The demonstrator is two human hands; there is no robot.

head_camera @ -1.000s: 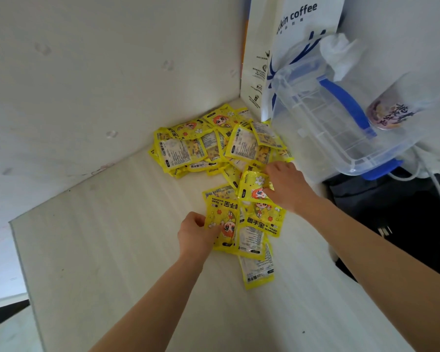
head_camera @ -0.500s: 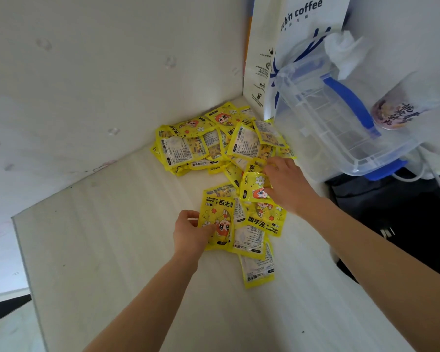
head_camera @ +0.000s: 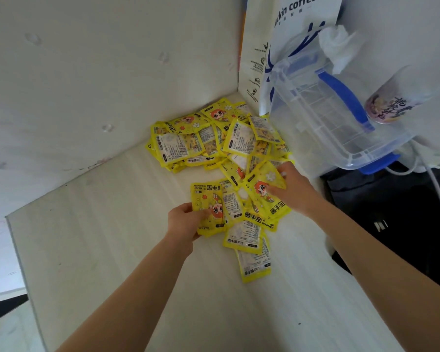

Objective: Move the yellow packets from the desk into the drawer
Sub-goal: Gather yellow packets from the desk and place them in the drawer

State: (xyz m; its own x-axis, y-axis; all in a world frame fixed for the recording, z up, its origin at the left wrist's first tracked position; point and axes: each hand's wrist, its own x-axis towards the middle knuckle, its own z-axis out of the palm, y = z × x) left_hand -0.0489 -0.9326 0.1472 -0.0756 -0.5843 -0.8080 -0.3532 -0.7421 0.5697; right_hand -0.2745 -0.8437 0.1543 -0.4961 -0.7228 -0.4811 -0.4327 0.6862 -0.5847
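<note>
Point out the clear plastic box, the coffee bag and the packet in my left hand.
clear plastic box (head_camera: 323,138), head view, ribbed lid
coffee bag (head_camera: 254,59), head view, side panel
packet (head_camera: 206,196), head view, upper front
left hand (head_camera: 186,222), head view, knuckles

Both bare forearms reach forward from the bottom of the view, converging toward the middle. The left hand (head_camera: 186,222) is seen from the back, knuckles up, its fingers (head_camera: 201,215) curled in a pinch at the front. The right hand (head_camera: 294,190) lies farther ahead and to the right, palm down, wrist straight, fingertips bent in a grip.
</note>
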